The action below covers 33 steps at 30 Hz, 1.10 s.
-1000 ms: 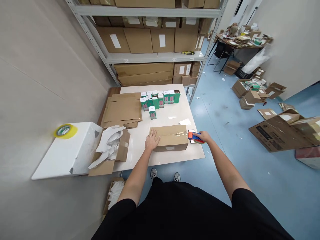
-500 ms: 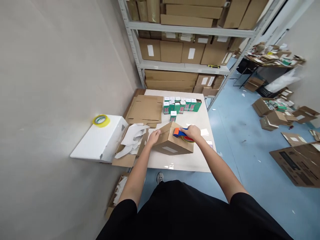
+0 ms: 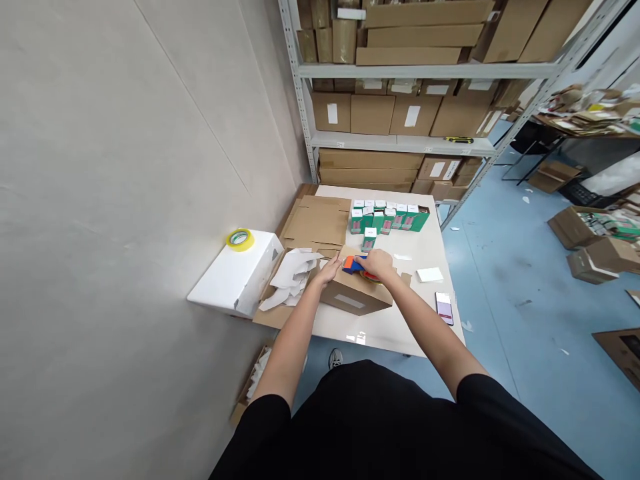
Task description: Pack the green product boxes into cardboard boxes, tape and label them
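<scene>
A closed cardboard box stands on the table, a white label on its near side. In my right hand is a blue tape dispenser with an orange front, which rests on the box top. My left hand lies against the box's upper left edge, fingers stretched toward the dispenser's front. Just behind the box stands a single small green-and-white carton. Several more such cartons stand in rows farther back. The dispenser's handle is partly hidden by my right fingers.
Flattened cardboard lies at the back left. Crumpled white paper fills an open box on the left. A yellow tape roll sits on a white block. A phone lies at the right edge, near white paper. Shelving stands behind.
The view has turned left, so the table appears farther right. The box is turned, its near side squarer to me. My left hand's fingers have straightened and moved closer to the dispenser.
</scene>
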Available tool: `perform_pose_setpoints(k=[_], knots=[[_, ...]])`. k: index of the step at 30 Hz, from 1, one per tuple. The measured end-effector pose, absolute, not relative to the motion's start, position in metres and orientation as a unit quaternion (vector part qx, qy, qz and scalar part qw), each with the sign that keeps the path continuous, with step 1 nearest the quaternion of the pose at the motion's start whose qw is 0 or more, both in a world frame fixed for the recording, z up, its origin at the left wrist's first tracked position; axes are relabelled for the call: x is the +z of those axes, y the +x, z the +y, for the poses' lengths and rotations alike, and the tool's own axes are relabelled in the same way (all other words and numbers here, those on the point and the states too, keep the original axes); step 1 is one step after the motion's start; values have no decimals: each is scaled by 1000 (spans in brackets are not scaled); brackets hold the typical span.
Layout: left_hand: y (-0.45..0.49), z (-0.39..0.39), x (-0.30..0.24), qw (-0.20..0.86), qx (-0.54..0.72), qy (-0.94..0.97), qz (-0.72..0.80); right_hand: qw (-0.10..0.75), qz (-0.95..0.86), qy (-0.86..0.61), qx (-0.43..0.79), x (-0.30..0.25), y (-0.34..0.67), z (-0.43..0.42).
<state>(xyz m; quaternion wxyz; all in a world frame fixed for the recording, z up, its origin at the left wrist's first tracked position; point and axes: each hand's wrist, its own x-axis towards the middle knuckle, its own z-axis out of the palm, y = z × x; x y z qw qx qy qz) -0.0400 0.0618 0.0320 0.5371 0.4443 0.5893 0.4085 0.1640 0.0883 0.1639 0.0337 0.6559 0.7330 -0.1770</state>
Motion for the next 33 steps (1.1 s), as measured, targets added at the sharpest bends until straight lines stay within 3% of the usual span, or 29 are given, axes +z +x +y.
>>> perform_pose_setpoints(k=[16, 24, 29, 33], knots=[[-27, 45, 60, 569, 397, 378, 613, 2, 750, 632, -195, 161, 173, 83], [-11, 41, 35, 564, 413, 365, 615, 7, 755, 631, -178, 162, 179, 78], [32, 39, 17, 603, 387, 376, 587, 54, 736, 648, -187, 158, 206, 80], [78, 48, 6, 543, 343, 441, 627, 79, 716, 670, -178, 154, 242, 75]])
